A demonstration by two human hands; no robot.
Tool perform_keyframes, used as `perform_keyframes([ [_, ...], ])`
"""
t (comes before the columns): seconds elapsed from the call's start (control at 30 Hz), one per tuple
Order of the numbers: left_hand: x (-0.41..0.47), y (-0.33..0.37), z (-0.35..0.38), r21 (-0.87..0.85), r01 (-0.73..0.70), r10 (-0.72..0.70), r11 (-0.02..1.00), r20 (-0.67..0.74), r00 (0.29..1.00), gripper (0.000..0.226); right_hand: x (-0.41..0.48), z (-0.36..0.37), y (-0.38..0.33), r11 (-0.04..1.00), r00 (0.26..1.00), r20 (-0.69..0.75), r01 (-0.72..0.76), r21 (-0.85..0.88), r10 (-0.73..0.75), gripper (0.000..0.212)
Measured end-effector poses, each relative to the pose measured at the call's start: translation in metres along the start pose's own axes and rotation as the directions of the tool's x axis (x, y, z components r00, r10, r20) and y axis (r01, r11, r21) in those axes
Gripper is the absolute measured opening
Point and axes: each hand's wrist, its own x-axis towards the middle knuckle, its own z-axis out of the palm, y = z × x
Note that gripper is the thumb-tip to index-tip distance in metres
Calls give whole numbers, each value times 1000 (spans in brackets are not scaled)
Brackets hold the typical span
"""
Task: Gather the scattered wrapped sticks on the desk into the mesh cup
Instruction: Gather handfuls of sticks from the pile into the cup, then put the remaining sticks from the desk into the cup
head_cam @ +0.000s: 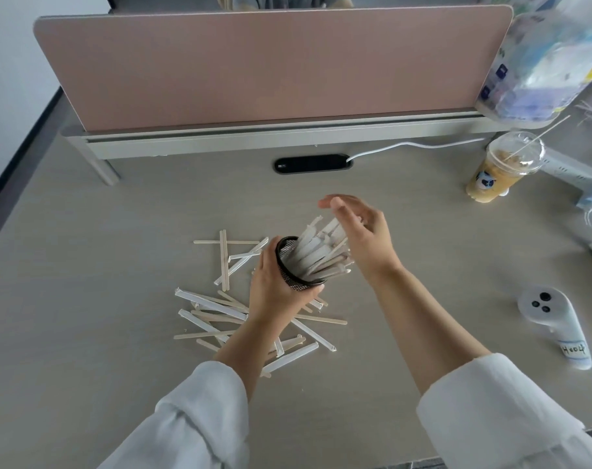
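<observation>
My left hand [274,292] grips a black mesh cup [289,265], held above the desk and tilted to the right. A bundle of white wrapped sticks [321,248] pokes out of its mouth. My right hand [359,231] is at the far ends of that bundle, fingers spread and touching the sticks. Below the cup, several wrapped and bare wooden sticks [217,313] lie scattered on the grey desk [101,265]; my left forearm covers some of them.
A pink divider panel [271,66] stands at the back. An iced drink cup [504,167] with a straw is at the right, a plastic bag [545,62] behind it. A white controller [555,326] lies at the right. A black cable port [313,163] sits mid-back.
</observation>
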Motion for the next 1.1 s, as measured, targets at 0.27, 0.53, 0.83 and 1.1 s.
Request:
perform_keyframes([
  [0.27,6,2,-5,67,-35,36,997,-14,999,85,5,7,18,905,970,148,-119,-409,194,48],
  [0.53,17,8,-12,255,-161,157,953,38,987,87,10,11,24,896,961,174,-123,-426,215,51],
  [0.83,14,-19,-33,241,-48,98,969,-201,975,94,3,0,65,672,874,115,-274,-688,473,28],
  [1.1,-6,-38,-48,220,35,33,975,-298,954,90,-46,45,98,451,783,334,77,-889,524,28],
])
